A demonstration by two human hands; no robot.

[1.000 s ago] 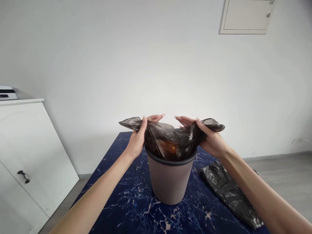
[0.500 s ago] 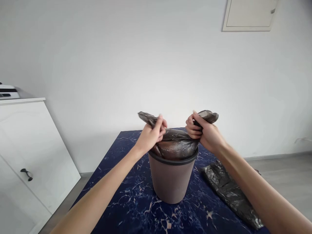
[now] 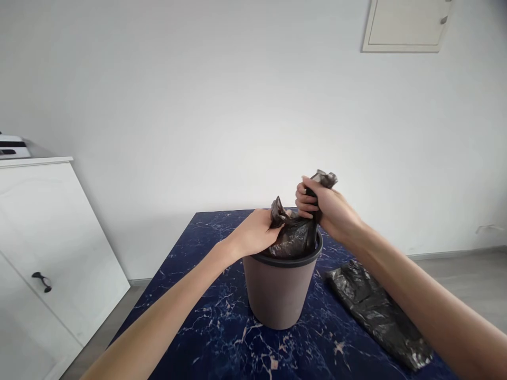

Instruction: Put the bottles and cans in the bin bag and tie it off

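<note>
A grey-brown round bin (image 3: 277,293) with a dark rim stands on a dark blue marbled table (image 3: 214,338). A black bin bag (image 3: 295,237) sits inside it, its top gathered above the rim. My left hand (image 3: 255,232) is closed on one bunched flap of the bag just above the rim. My right hand (image 3: 322,206) is fisted round the other flap, held a little higher, and a tuft of the bag sticks out above the fist. The two hands are close together over the bin.
A second crumpled black bag (image 3: 376,314) lies on the table to the right of the bin. A white cabinet (image 3: 43,248) with a dark handle stands at the left. A white wall hatch (image 3: 406,24) is high on the right.
Both hands have moved inward and closed from open grips into fists on the bag's flaps. The bag's top has gone from spread wide to bunched together over the bin.
</note>
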